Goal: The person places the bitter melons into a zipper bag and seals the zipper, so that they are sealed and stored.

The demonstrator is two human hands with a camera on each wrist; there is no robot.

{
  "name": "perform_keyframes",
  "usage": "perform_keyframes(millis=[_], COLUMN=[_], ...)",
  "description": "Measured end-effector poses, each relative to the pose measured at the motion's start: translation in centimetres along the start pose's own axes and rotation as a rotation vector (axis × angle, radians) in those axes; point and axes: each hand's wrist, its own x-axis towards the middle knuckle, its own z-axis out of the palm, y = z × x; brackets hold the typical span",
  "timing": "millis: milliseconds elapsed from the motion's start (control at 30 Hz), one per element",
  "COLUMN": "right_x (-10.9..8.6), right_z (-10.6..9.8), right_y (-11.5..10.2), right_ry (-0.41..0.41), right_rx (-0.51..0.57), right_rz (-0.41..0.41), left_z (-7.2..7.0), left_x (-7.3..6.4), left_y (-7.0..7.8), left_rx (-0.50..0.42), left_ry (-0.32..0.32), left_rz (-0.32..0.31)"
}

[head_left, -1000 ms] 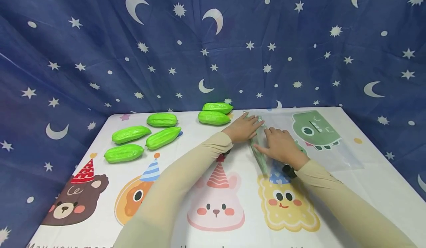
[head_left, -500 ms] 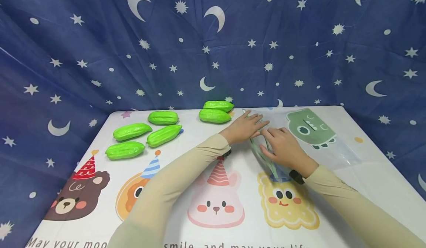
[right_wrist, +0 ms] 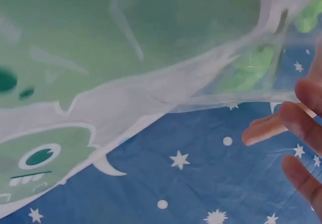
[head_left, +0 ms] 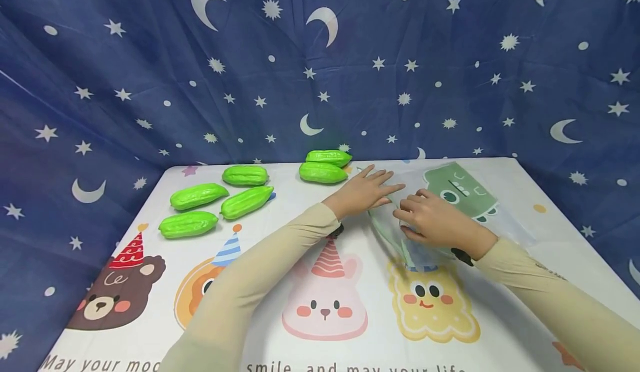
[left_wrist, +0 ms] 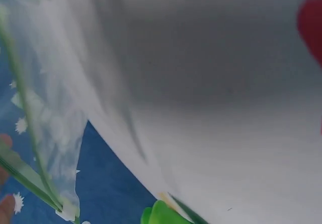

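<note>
A clear plastic zip bag with a green dinosaur print lies at the table's right rear, its green-edged mouth facing left and gaping. My left hand rests at the far part of this mouth, fingers straight and spread. In the left wrist view, fingertips stand beside the bag's green strip. My right hand has its fingers curled at the bag's upper lip and appears to grip it. The right wrist view shows fingertips near the clear film; the exact contact is hidden.
Several bright green ridged fruits or vegetables lie on the left of the table. Two similar ones sit side by side at the back, left of my left hand. A dark blue star-and-moon curtain hangs behind the printed white tablecloth.
My right hand has shifted right and curled its fingers, drawing the bag's lip along, so its mouth gapes wider. My left hand has stayed nearly in place.
</note>
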Motion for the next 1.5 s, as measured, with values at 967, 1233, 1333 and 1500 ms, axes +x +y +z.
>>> perform_keyframes(millis=[967,1233,1333,1500], right_x=[1.0,0.8,0.8,1.0], right_z=[-2.7,-3.9,-4.0,-3.8], right_y=[-2.2,-1.6,-1.5,-1.9], right_ry=[0.191,0.202,0.194,0.192], right_rx=[-0.042,-0.03,-0.019,-0.007], right_rz=[0.048,0.075,0.079,0.063], left_z=[0.0,0.5,0.5,0.5], left_x=[-7.1,-8.0,-8.2,-8.4], left_y=[0.2,0.5,0.7,1.0], left_rx=[0.04,0.079,0.091,0.143], left_ry=[0.111,0.045,0.064,0.163], left_rz=[0.026,0.054,0.049,0.025])
